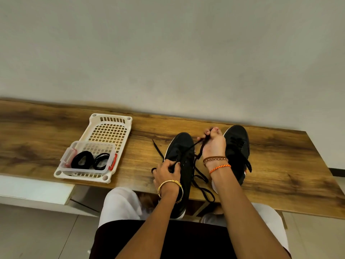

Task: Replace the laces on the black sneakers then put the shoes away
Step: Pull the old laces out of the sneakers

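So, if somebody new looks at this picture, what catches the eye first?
Two black sneakers on the wooden bench: the left sneaker in the middle, the right sneaker beside it. The right hand pulls a black lace up from the left sneaker while the left hand steadies it. At left, a white basket holds a clear box of coiled black laces.

Wooden table (280,156) against pale wall. Left sneaker (182,146) near table's front edge, heel overhanging it. Left hand (167,171) grips the sneaker's side at the eyelets. Right hand (212,142), raised just right of that sneaker, pinches a black lace (198,152) running from it. Second sneaker (238,144) right of the hand. White basket (110,120) well left of the sneaker, holding a clear box (87,146) with coiled black laces (82,160).
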